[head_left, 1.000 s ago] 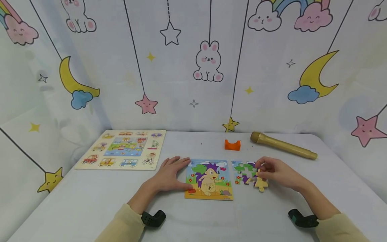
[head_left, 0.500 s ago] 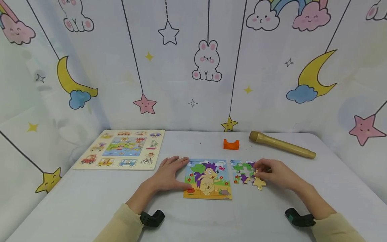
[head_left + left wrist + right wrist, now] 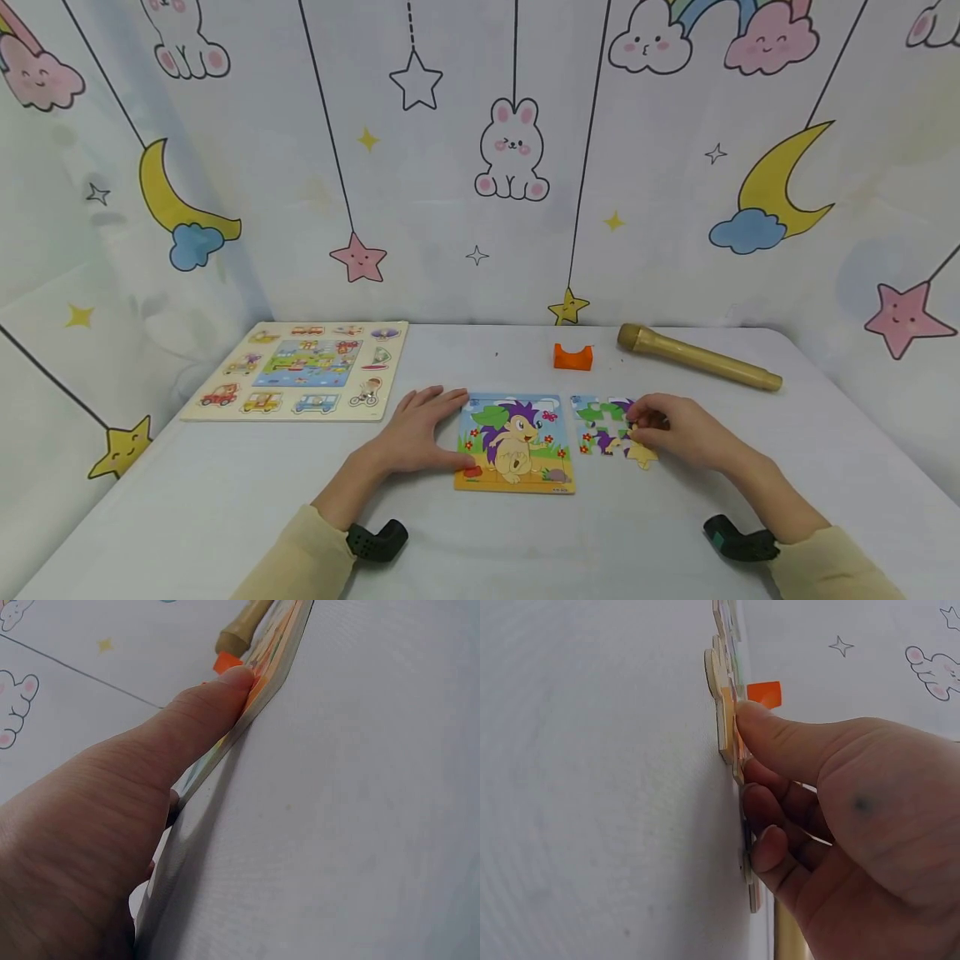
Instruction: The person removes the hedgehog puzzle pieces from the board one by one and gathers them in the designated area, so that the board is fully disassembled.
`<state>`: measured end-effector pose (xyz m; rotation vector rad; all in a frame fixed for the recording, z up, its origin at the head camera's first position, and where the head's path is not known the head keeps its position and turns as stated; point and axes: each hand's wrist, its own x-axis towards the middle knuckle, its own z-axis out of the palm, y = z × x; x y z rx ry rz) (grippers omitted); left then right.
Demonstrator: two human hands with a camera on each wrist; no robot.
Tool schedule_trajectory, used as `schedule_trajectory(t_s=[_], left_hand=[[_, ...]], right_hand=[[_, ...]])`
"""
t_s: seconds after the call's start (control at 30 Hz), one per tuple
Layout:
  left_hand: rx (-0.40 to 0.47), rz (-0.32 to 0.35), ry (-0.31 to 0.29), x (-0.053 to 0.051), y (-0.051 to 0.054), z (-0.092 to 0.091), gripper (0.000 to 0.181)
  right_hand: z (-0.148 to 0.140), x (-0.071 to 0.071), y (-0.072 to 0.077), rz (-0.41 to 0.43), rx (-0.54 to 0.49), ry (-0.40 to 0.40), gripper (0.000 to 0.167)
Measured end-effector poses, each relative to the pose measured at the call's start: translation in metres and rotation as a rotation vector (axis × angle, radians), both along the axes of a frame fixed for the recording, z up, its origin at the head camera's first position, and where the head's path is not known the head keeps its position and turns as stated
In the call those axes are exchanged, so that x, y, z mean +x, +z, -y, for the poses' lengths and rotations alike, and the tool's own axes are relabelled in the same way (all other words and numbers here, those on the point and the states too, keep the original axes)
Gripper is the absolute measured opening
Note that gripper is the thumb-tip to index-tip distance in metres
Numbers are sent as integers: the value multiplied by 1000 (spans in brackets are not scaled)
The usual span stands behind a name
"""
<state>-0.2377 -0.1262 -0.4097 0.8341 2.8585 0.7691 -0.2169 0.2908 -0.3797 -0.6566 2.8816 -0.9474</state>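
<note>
A hedgehog picture board (image 3: 516,482) lies flat on the table at the centre of the head view. My left hand (image 3: 420,437) rests at its left side, thumb on the lower left corner and fingers spread to the upper left corner. Just right of the board are several partly joined jigsaw pieces (image 3: 600,419) in purple, green and blue. My right hand (image 3: 688,432) pinches a jigsaw piece (image 3: 739,766) between thumb and fingers at their right side, largely hidden by the fingers. A yellow piece (image 3: 642,455) lies below those fingertips.
On the back left is a vehicle puzzle board (image 3: 285,406). An orange arched block (image 3: 573,359) stands behind the jigsaw pieces. A gold toy microphone (image 3: 701,358) lies at the back right. A patterned cloth (image 3: 442,208) hangs behind the table.
My right hand has shifted slightly at the right side of the jigsaw pieces, staying close to them. The left hand keeps its place on the board. The whole view has moved a little.
</note>
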Motion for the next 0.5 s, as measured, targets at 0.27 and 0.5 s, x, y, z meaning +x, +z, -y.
schedule_trajectory(t_s=[0.27, 0.5], left_hand=[[-3, 8, 7, 1, 2, 1, 98], [-6, 7, 4, 0, 1, 1, 98]], right_hand=[[2, 0, 2, 0, 7, 0, 17], [6, -2, 9, -1, -10, -9, 23]])
